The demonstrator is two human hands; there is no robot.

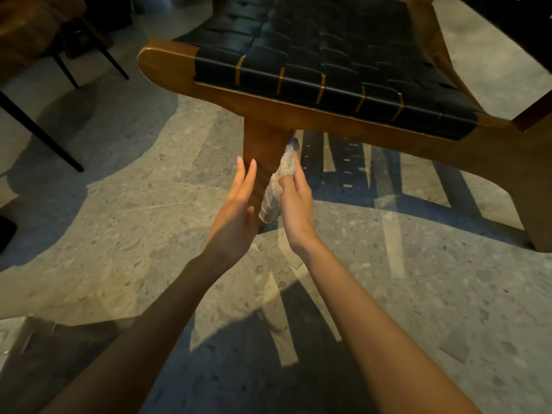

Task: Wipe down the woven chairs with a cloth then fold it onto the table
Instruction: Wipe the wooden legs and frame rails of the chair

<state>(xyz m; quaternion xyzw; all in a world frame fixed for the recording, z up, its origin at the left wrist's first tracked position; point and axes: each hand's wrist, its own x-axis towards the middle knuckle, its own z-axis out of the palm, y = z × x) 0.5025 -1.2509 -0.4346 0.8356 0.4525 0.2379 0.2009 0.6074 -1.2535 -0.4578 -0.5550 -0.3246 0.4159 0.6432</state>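
Looks down on a woven chair (167,67), black straps (301,76) interlaced across the seat inside a brown wooden frame. Below the seat's front rail (298,110), 1 wooden front leg (258,144) dropping to the speckled stone floor (119,234). Grips a pale, nubbly cloth (276,189) in the right hand (295,204): thumb curled over the near side, fingers wrapped round the far side, cloth bunched into a long roll. Presses that cloth against the right face of the front leg, top end just under the rail, lower end hanging below the palm. Left hand (236,216) open, fingers straight and close together, pointing up along the left edge of the same leg; touching it or merely just beside it, hard to tell. Bare forearms (373,309) reaching in from the bottom edge, the 2 hands flanking the leg with the wood between them. Striped shadows and patches of light on the floor under the chair. At upper left, thin black legs (35,127) of another piece of furniture, well apart from the hands
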